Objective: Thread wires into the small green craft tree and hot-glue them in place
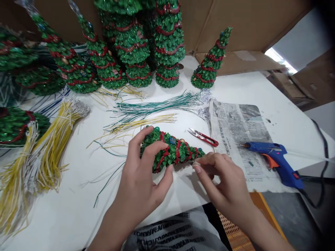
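A small green cone-shaped Christmas tree (175, 150) with red garland lies on its side on the white table (78, 209), tip pointing right. My left hand (142, 177) is wrapped round its wide base, thumb under it and fingers over it. My right hand (222, 177) pinches at the tree's tip with its fingers pressed together; a thin strand may be in the pinch, too small to make out.
Red snips (203, 137) lie just behind the tree. A blue glue gun (274, 158) rests on a newspaper sheet (235, 132) at the right. Bundles of yellow (49, 150) and green wires (157, 106) lie on the left and middle. Several finished trees (136, 45) stand along the back against cardboard.
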Available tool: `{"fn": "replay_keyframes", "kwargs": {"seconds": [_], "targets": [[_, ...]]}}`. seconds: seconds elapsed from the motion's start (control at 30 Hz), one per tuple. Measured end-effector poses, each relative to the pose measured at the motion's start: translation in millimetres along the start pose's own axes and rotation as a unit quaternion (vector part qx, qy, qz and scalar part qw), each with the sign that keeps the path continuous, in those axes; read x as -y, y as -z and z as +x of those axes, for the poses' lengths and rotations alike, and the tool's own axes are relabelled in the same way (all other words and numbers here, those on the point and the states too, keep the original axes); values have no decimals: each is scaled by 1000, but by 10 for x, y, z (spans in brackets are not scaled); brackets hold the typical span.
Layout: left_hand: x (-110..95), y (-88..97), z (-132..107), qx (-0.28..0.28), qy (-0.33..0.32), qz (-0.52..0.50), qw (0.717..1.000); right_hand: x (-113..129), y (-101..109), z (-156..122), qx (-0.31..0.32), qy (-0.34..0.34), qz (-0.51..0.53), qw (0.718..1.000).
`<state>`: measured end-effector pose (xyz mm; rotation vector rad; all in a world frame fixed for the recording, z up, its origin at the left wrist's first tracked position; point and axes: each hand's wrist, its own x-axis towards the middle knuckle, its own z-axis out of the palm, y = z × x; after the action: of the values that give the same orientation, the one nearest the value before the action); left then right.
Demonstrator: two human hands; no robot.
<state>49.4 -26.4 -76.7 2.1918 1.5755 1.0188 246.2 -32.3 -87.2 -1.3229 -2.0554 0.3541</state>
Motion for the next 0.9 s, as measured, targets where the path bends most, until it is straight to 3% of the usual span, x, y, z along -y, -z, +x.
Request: {"fn": "replay_keyframes", "kwargs": {"seconds": [0.23,0.37,0.5,0.57,0.67,0.73,0.83,0.9], "targets": [[51,6,-43,-32,-96,109,989,-64,-43,-162,-16,-60,40,997],[18,-8,-73,-67,-108,165,978,-122,-89,-259,-26,-94,63,993],[19,37,-96,-70,-129,154,977,-143,-145,-330,-24,-87,79,993],[92,117,-86,-88,-102,130,982,-129,-170,-349,-1,-60,85,995],[317,297,-32,-140,0,156,978,-100,-209,-361,38,16,86,995],[510,423,19,-91,54,209,972,-94,-239,-366,51,59,85,993],[760,555,88,48,139,225,963,-114,-287,-378,59,85,71,992],[858,587,123,85,155,219,959,-138,-314,-388,67,95,59,991]]}}
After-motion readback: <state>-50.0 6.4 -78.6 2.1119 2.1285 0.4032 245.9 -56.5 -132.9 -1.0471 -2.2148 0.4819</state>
